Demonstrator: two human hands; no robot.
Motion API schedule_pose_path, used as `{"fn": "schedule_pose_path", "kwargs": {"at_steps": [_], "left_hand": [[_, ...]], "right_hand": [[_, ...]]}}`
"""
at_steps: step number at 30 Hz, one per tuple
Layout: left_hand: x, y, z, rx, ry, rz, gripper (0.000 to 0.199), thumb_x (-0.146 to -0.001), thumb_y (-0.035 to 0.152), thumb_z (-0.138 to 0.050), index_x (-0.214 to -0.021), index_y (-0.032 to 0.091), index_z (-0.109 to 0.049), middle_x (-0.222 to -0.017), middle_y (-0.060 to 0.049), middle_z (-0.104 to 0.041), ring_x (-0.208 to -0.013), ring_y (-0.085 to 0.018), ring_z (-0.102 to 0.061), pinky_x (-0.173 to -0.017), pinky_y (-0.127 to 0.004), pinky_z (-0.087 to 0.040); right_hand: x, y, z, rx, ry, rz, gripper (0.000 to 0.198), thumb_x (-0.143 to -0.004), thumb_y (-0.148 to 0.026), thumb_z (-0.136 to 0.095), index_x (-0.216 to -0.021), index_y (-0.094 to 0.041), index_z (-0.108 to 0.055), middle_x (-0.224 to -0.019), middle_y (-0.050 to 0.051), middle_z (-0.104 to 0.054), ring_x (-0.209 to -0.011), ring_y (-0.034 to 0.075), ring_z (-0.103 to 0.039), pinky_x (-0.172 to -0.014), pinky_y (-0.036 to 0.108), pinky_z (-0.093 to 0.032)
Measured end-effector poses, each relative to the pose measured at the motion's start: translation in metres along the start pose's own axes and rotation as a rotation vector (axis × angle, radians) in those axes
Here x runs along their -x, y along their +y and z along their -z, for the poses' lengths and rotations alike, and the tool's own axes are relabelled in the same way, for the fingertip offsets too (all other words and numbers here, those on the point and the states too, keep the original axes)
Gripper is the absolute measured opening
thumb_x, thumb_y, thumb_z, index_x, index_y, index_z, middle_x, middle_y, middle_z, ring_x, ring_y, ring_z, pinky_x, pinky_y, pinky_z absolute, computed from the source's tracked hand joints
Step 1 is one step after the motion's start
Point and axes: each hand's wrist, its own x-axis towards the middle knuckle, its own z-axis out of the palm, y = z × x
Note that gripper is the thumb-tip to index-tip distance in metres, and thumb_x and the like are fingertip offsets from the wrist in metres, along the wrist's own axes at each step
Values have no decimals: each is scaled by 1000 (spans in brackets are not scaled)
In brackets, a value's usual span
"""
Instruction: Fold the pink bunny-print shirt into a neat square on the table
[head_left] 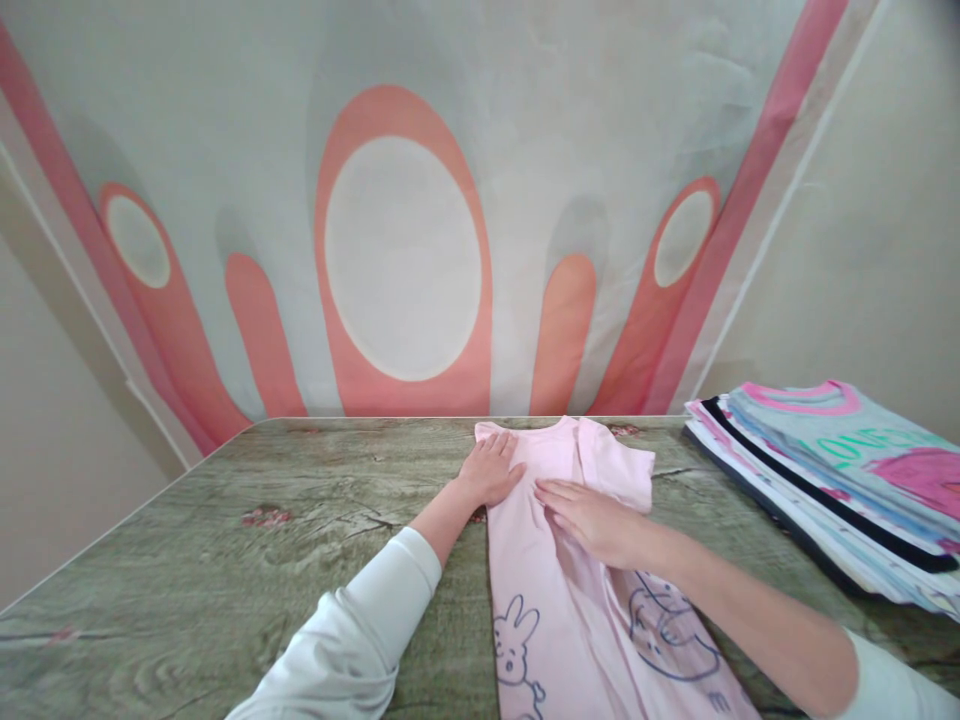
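First, on the desk [300, 580], the left hand [491, 470] is laid flat near the top of a pink shirt [570, 625], fingers slightly spread; light, even pressure is best applied so the cloth is not dragged. Rightward, the right hand [592, 522] is rested across loose creases, fingers nearly together; these should be smoothed outward. Beyond, the clothes pile [832, 490] should be left unbumped.

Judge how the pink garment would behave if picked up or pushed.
The pink garment is probably floppy: soft creases run down it beside the right hand. It seems light, its cloth looking thin. Pushed, it would likely bunch up, since it lies partly in folds.
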Motion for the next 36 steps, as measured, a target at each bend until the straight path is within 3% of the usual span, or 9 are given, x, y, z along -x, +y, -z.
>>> {"fn": "schedule_pose_path", "kwargs": {"at_steps": [4,12,18,23,25,28,30,33,36], "left_hand": [[-1,-12,2,-7,2,26,66,-89,55,-26,-137,10,-29,-145,-15,-25,-134,-26,-20,-107,-39,-16],[0,-40,10,-19,-29,255,70,-87,57,-28,-139,10,-26,-147,-14,-21,-135,-27,-19,-107,-43,-15],[0,3,24,-113,117,164,58,-87,31,-37,-139,8,-26,-148,-13,-17,-136,-25,-11,-109,-43,-8],[7,48,20,11,31,-36,53,-92,34,-27,-140,10,-23,-146,-14,-23,-135,-23,-18,-107,-42,-15],[11,54,15,52,-16,-93,54,-93,42,-23,-140,13,-24,-146,-13,-24,-135,-24,-18,-107,-42,-15],[15,53,11,77,-60,-136,57,-92,50,-22,-138,16,-27,-147,-12,-22,-135,-24,-17,-106,-43,-14],[15,51,11,84,-58,-136,57,-92,52,-24,-137,17,-29,-147,-12,-22,-135,-25,-17,-106,-44,-13],[14,52,15,96,-45,-134,56,-90,53,-28,-134,18,-35,-145,-12,-25,-133,-27,-21,-106,-46,-14],[14,61,20,116,-32,-169,54,-89,52,-30,-131,19,-39,-142,-12,-32,-131,-26,-26,-106,-46,-14]], "right_hand": [[14,-3,2,49,-35,4,43,-88,-17,-36,-128,-13,-49,-135,11,-45,-124,23,-41,-105,41,-30],[11,-3,5,62,-31,3,36,-89,-19,-39,-120,-16,-56,-129,10,-52,-119,24,-46,-103,43,-32],[12,-5,0,6,38,30,35,-86,-16,-43,-118,-13,-57,-126,14,-54,-117,26,-48,-101,43,-34],[11,1,15,-122,96,83,30,-89,-20,-41,-109,-19,-63,-119,10,-59,-111,23,-52,-97,38,-38],[12,21,24,-162,194,-1,28,-88,-24,-42,-105,-20,-65,-117,8,-60,-110,21,-52,-97,36,-38],[20,70,31,-110,407,-289,31,-83,-26,-46,-106,-15,-63,-113,11,-61,-107,22,-54,-96,36,-38],[29,105,30,-50,453,-517,35,-81,-28,-48,-109,-12,-61,-111,13,-62,-105,25,-55,-93,38,-40],[41,140,23,28,379,-789,51,-76,-46,-54,-109,-8,-62,-111,19,-60,-104,31,-55,-88,41,-42],[46,152,18,50,290,-882,58,-71,-59,-54,-99,-10,-67,-104,19,-61,-100,32,-56,-85,40,-43]]}}
